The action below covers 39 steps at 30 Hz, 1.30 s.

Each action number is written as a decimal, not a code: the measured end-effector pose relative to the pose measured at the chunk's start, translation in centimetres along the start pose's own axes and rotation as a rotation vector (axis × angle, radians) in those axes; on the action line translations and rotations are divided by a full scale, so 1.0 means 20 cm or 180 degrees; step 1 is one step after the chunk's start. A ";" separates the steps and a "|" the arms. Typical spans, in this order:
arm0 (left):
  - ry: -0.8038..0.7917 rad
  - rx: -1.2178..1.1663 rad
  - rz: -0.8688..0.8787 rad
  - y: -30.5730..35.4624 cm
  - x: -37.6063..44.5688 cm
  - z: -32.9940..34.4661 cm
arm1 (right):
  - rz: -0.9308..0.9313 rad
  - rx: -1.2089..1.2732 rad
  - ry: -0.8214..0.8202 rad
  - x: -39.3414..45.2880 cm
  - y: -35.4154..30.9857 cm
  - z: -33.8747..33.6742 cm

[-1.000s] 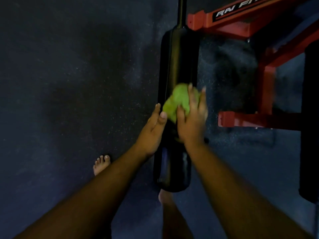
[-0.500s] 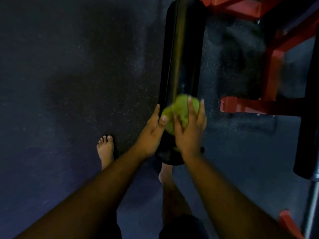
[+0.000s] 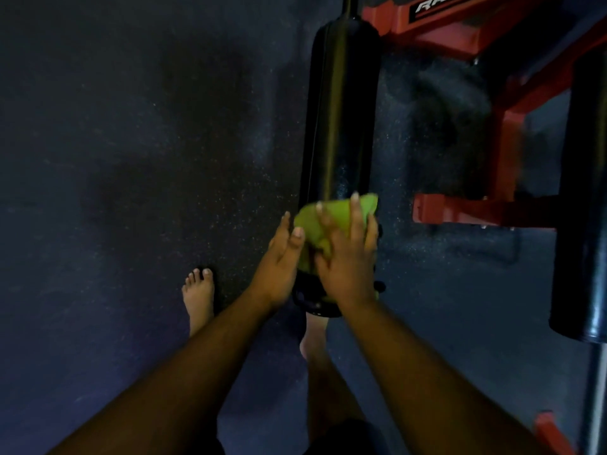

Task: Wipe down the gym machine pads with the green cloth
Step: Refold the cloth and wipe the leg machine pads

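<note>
Dark speckled gym floor (image 3: 131,159) fills the frame. At centre, the right hand (image 3: 348,257) presses the green cloth (image 3: 331,218) under spread fingers onto the near end of the black roller pad (image 3: 341,110); the left hand (image 3: 279,257), its grip open, steadies the pad's side. The bunched cloth could slip off the rounded end or miss strips. Hidden: the pad's underside and end cap. The second pad (image 3: 584,192) and red frame (image 3: 460,27) are cut off at right.

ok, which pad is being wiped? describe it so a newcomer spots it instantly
Start at the red frame top right. Two black roller pads hang off it; take the centre pad, not the one at the right edge. Only it has the green cloth on its near end, pressed by the right hand, left hand beside it.
</note>
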<state>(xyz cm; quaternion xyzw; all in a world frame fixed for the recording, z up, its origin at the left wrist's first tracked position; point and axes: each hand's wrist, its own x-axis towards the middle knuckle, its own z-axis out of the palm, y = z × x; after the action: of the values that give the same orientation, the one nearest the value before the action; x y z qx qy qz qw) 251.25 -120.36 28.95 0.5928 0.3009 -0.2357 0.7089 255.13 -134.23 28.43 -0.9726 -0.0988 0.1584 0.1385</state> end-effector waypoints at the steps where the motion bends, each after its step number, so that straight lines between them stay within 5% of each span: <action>1: -0.0037 0.0109 0.0121 0.00 0.01 0.00 | 0.0071 0.0039 0.0121 0.14 -0.03 -0.03; 5: -0.0005 0.0150 0.0351 0.01 0.07 0.02 | 0.0036 -0.0010 0.0332 0.35 -0.05 -0.08; 12: -0.0118 0.0254 0.0151 0.06 0.08 0.02 | 0.0289 0.0561 0.0186 -0.20 0.07 0.03; 20: -0.0085 0.0207 0.0573 0.10 0.22 0.04 | 0.0425 0.0516 0.0590 0.70 -0.03 -0.12; 28: -0.0056 0.0122 0.0199 0.19 0.17 0.03 | 0.0256 0.0774 0.0269 -0.08 0.09 0.03; 39: 0.0055 0.0299 0.0562 0.21 0.35 0.06 | 0.0084 0.0521 0.0844 1.00 -0.04 -0.20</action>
<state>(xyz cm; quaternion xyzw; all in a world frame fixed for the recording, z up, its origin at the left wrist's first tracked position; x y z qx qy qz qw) 259.33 -120.50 27.08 0.6516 0.2422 -0.1810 0.6957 274.87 -129.74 26.64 -0.9716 -0.0535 0.0380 0.2271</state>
